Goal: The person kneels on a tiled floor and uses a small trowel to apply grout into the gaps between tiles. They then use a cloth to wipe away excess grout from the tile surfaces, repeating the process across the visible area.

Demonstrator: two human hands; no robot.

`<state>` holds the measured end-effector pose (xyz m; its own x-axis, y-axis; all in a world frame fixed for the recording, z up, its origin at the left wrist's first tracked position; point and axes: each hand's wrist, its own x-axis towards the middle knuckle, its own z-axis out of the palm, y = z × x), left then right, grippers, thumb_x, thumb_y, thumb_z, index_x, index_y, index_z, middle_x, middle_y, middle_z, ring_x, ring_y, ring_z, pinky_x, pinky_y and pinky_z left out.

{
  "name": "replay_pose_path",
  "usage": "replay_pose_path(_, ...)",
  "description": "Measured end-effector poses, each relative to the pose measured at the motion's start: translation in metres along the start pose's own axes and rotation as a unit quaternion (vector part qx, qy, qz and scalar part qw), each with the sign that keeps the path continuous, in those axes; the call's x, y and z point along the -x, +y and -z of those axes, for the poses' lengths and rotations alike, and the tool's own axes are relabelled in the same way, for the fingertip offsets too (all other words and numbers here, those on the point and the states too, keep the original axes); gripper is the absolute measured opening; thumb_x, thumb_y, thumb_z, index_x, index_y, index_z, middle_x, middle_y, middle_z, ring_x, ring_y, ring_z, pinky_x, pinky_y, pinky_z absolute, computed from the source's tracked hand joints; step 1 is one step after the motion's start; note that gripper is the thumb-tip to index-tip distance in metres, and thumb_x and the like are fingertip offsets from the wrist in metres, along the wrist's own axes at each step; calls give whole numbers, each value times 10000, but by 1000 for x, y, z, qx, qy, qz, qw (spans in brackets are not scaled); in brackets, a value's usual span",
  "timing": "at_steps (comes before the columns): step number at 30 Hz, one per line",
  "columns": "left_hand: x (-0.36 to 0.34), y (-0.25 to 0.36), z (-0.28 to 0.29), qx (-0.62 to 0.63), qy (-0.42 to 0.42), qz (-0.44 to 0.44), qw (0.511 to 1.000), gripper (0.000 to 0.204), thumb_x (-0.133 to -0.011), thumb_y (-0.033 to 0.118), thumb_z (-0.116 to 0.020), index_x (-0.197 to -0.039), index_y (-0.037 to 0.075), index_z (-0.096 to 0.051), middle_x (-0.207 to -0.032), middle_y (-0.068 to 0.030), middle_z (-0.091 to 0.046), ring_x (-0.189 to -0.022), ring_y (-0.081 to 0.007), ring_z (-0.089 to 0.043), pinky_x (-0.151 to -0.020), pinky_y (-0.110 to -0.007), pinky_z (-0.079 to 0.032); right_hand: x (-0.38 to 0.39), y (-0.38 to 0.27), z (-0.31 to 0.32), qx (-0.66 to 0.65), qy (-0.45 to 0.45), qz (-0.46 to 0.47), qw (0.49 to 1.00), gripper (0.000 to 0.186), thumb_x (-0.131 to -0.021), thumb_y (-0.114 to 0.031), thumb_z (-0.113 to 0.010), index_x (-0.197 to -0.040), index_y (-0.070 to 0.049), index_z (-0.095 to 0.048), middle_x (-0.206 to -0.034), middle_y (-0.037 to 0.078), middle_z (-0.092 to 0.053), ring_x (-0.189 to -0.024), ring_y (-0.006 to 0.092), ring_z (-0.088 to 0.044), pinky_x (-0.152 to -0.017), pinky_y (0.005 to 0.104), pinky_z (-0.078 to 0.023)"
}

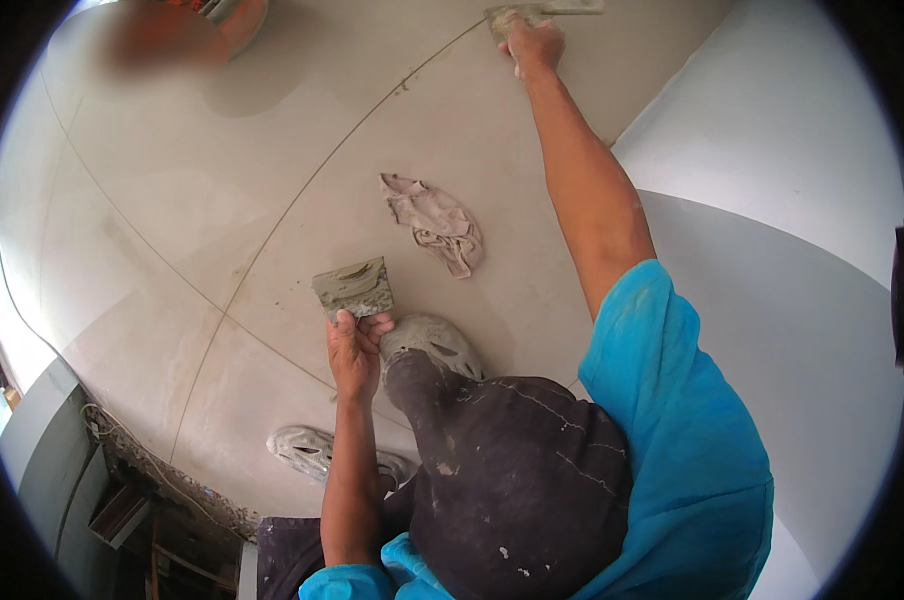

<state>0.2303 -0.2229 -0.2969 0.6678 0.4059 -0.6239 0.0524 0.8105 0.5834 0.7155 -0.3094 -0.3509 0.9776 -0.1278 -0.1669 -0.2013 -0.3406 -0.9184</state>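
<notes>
My left hand (354, 352), low in the middle of the head view, grips a small flat square plate (353, 287) smeared with wet grey-green paste. My right arm reaches to the top of the view, where my right hand (532, 48) is closed on a trowel-like tool (570, 9), also smeared, at a thin joint line in the beige tiled floor (302, 130). The tool's exact shape is partly hidden by my fingers. A crumpled pinkish-beige cloth (434, 225) lies on the tiles between my two hands.
A rounded orange container (240, 20), partly blurred, is at top left. White and grey wall surfaces (772, 110) rise at right. My grey shoes (302, 448) are on the tiles below. A cable (152, 460) runs along a rough edge at lower left, beside dark boards (120, 515).
</notes>
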Motion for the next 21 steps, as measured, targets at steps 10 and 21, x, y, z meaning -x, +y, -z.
replay_pose_path(10,-4,3,-1,-10,-28,-6,1000,376,-1045,315,-427,-1303,41,-431,-1146,-120,-612,-911,-213,-645,-783,-335,-565,-5,3,8,62,-33,16,997,413,-802,-233,-751,-915,111,-554,-830,168,-637,-540,216,-633,-467,322,-532)
replay_pose_path(21,-1,2,1,-18,-8,-3,1000,379,-1044,316,-427,-1302,38,-428,-1120,-116,-616,-909,-213,-643,-778,-334,-563,1,-4,12,62,-47,26,997,397,-809,-222,-745,-912,112,-556,-860,163,-639,-550,216,-637,-473,340,-530)
